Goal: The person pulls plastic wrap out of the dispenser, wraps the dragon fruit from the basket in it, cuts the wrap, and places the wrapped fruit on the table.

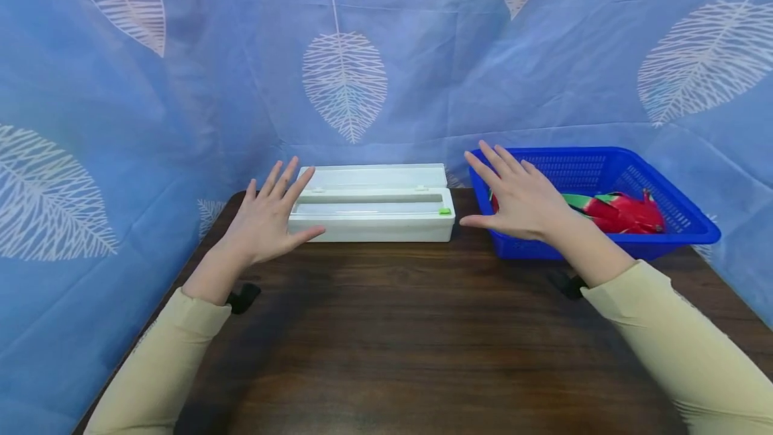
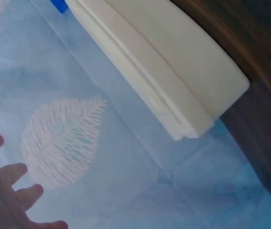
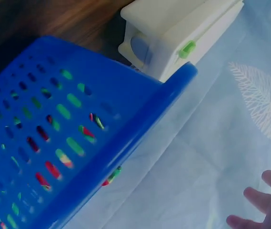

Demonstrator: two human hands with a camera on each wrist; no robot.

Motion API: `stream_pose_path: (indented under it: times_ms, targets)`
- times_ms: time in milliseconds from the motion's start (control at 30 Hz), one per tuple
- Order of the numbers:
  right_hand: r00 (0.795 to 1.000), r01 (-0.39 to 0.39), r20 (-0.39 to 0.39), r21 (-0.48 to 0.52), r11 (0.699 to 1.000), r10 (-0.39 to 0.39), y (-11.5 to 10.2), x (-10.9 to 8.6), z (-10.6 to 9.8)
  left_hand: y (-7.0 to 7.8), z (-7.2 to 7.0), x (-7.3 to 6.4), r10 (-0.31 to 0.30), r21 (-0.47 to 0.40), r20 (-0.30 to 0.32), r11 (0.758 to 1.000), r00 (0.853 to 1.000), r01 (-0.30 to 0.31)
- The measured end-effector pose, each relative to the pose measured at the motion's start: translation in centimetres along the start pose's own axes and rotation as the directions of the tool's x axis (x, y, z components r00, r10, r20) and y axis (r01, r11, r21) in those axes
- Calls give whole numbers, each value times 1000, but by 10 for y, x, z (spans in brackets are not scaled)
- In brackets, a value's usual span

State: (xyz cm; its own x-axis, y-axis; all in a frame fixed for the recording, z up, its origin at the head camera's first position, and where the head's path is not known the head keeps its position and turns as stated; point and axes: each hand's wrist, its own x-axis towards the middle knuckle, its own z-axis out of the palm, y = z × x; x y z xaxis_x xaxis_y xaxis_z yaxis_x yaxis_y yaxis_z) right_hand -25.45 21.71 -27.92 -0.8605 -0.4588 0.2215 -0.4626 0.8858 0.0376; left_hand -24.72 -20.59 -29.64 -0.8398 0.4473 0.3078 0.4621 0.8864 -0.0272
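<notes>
My left hand [image 1: 262, 220] is held up over the table with fingers spread, holding nothing, near the left end of a long white cling film dispenser [image 1: 374, 228]. The dispenser's lid [image 1: 374, 174] stands raised at the back, and a small green slider [image 1: 445, 211] sits at its right end. My right hand [image 1: 522, 197], also spread and holding nothing, overlaps the front left of a blue plastic basket [image 1: 682, 238] in the head view. Inside the basket lies a red dragon fruit [image 1: 628, 213] with green tips; my right hand hides part of the contents.
The dispenser and basket stand side by side along the back of a dark wooden table [image 1: 386, 341]. Behind them hangs a blue cloth [image 1: 410, 86] with white leaf prints. Dark straps show at both wrists, below pale yellow sleeves [image 1: 163, 361].
</notes>
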Motion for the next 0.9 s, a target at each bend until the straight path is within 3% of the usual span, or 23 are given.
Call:
stream_pose_path:
  times_ms: [233, 467, 733, 900]
  targets:
    - [999, -3, 41, 96, 995, 0, -1, 17, 5, -13, 9, 3, -46, -78, 47, 996, 998, 49]
    - [998, 22, 53, 187, 982, -33, -9, 31, 16, -24, 17, 9, -41, -156, 69, 986, 997, 51]
    - [994, 21, 97, 244, 970, -46, -26, 45, 35, -33, 32, 15, -42, -319, 115, 945, 993, 77]
    - [990, 8, 135, 293, 956, -50, -34, 49, 46, -39, 45, 20, -45, -372, 125, 924, 991, 89]
